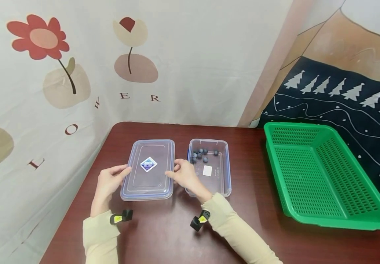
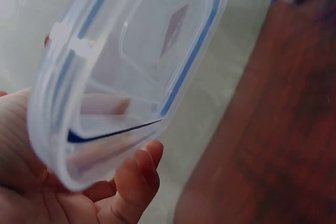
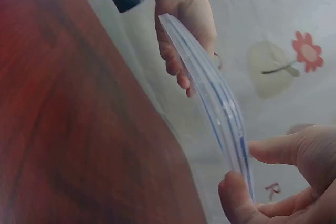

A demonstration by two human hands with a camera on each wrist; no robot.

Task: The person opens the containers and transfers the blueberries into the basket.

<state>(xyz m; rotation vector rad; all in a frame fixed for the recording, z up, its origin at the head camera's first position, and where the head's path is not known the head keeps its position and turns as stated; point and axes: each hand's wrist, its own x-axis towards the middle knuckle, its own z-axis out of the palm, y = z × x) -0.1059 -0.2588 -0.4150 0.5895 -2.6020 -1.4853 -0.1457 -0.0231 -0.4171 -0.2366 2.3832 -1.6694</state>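
together both hands (image 1: 109, 181) (image 1: 184, 174) grip the lid (image 1: 148, 169).

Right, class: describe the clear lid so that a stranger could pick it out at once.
On the dark wooden table, left of the green basket, both hands hold a flat clear lid by its long edges. Unlike the open box of blueberries beside it, it bears a blue diamond sticker.

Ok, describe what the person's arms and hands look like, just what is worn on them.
Both arms wear long, pale cream sleeves, the left sleeve and the right sleeve, each ending at the wrist. The left hand and right hand are bare: no gloves show. Each wrist carries a small black device with a yellow label: one on the left, one on the right.
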